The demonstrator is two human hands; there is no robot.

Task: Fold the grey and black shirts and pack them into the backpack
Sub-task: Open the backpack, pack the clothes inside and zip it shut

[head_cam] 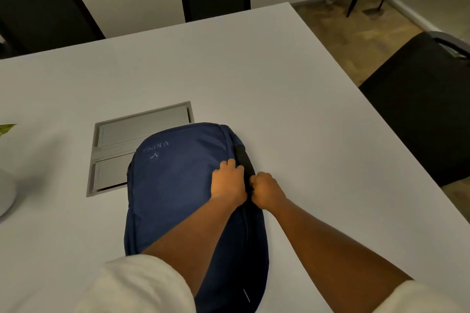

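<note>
On the white worktop a grey hatch lies at the left, and the blue backpack lies flat over its right part, in the middle near the person. The left hand rests on the right side of the backpack, its fingers curled down onto the cloth beside the black strap. Just to the right, almost touching it, the right hand is a closed fist at the backpack's right edge, fingers pinching something too small to tell.
</note>
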